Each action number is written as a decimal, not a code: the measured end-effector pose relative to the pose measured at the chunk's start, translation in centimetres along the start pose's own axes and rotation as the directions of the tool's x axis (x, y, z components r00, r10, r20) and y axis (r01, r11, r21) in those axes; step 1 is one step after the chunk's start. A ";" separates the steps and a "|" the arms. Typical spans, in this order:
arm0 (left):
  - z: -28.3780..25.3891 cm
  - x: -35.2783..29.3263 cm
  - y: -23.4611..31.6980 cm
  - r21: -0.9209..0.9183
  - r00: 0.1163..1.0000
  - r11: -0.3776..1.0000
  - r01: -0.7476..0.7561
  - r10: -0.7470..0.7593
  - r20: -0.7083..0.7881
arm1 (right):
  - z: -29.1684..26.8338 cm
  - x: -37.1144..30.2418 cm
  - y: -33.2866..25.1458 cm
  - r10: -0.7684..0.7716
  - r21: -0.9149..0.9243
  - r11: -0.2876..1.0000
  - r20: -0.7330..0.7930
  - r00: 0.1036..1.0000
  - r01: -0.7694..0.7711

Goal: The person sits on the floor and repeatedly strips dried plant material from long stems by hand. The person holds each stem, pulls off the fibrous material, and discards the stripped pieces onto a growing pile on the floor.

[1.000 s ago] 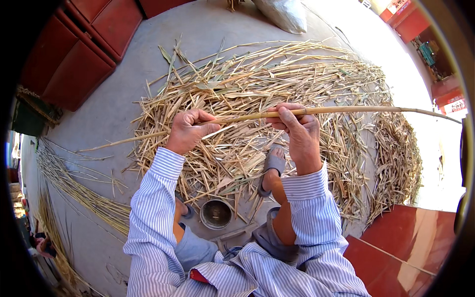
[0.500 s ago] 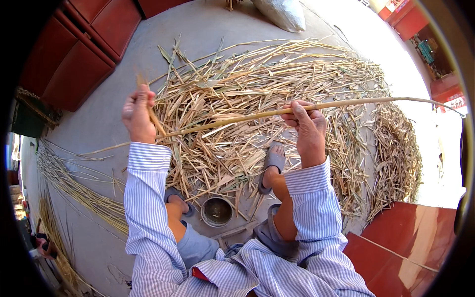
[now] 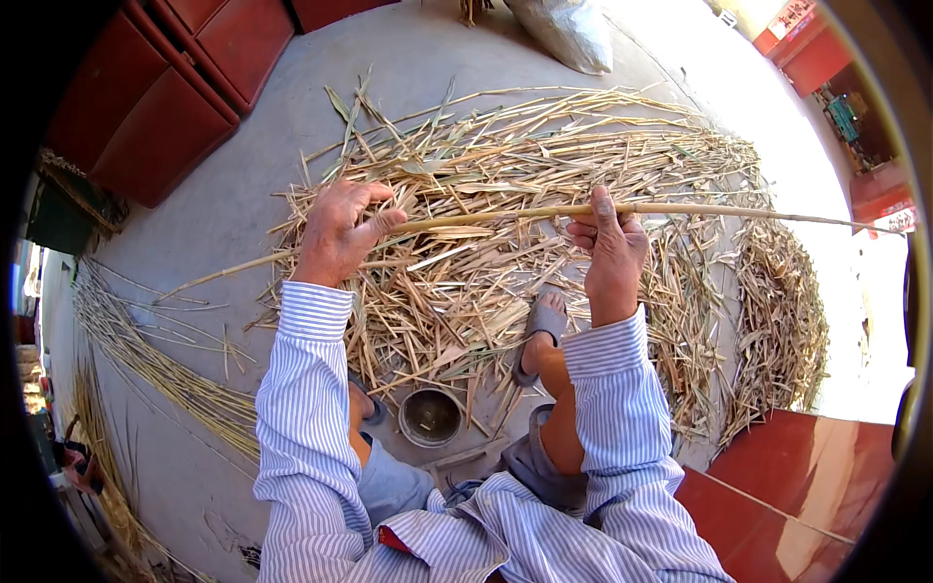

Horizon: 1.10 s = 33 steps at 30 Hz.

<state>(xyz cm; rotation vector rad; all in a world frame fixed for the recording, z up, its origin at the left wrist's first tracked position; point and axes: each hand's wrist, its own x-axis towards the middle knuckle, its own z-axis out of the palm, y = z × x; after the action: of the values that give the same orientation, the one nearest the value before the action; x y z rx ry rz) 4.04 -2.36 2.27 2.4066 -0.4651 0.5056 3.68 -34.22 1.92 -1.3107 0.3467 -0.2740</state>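
Note:
A long, thin tan reed stalk (image 3: 505,215) stretches across in front of me, bending slightly at both ends. My right hand (image 3: 614,248) pinches it between thumb and fingers right of its middle. Farther left, my left hand (image 3: 340,233) curls over the same stalk, the thumb lying along it and the forefinger bent above; the other fingertips are hidden. Below both hands spreads a wide heap of dry leaf husks and stripped pieces (image 3: 457,282). I see no loose husk in either hand.
By my feet stands a small metal bowl (image 3: 431,418) with dark contents. Thin stalks (image 3: 175,360) lie bundled on the floor at left. Red sofa-like seats (image 3: 165,126) stand far left, a pale sack (image 3: 564,34) at the back, a red panel (image 3: 777,486) near right.
My left hand has dropped the husk strip it held up and moved right onto the stalk. My right hand still holds the stalk, which now lies nearly level.

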 end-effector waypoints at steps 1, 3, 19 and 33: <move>0.1 -0.2 0.2 0.022 0.997 0.997 -0.080 0.079 0.020 | 0.0 0.2 0.0 0.009 0.018 1.000 -0.009 1.000 -0.008; 0.1 -0.7 -0.2 0.092 0.988 0.996 -0.013 -0.001 0.153 | -0.1 0.7 -0.2 0.021 0.052 0.998 -0.033 0.999 -0.020; 2.1 1.6 5.1 0.266 0.965 0.940 -0.215 0.247 -0.091 | 4.5 -2.5 0.8 0.054 0.229 0.964 0.334 0.941 -0.136; 4.3 1.8 5.6 0.108 0.945 0.947 -0.301 0.312 -0.101 | 4.0 -3.1 0.3 0.051 0.185 0.971 0.454 0.889 -0.150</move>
<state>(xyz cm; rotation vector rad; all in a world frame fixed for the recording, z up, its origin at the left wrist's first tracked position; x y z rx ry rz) 4.10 -9.63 2.81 2.3848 -0.7872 0.8158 2.44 -29.37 2.78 -1.0965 -0.0093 0.0827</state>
